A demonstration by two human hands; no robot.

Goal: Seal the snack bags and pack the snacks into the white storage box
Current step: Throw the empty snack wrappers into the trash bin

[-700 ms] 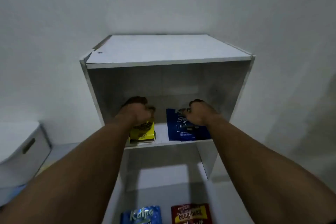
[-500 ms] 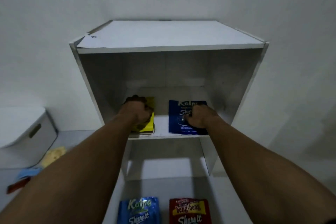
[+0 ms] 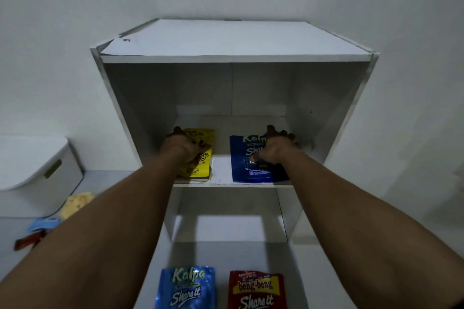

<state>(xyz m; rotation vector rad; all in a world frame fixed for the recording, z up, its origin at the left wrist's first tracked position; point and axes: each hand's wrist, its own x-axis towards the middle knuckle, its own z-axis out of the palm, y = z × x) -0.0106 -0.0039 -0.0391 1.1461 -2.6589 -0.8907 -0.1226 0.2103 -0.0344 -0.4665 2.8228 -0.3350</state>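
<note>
On the upper board of a white shelf point(image 3: 236, 40) set against a pale wall, a person reaches in with both bare arms. The left hand point(image 3: 179, 149) lies on a yellow bag point(image 3: 200, 158) at the shelf's left side, fingers curled over the bag's far left corner. The right hand point(image 3: 275, 148) grips a dark blue bag point(image 3: 251, 173) at the shelf's right side, fingers bent round its far right corner and the thumb pressed on its printed face. Both bags lie flat on the board, apart from each other. On the shelf's lower board, at its front, a light blue bag point(image 3: 187, 288) and a red bag point(image 3: 256, 291) lie side by side. Left of the shelf stands the lidded white box point(image 3: 37, 173), and in front of it lie a few loose wrappers point(image 3: 75, 204).
</note>
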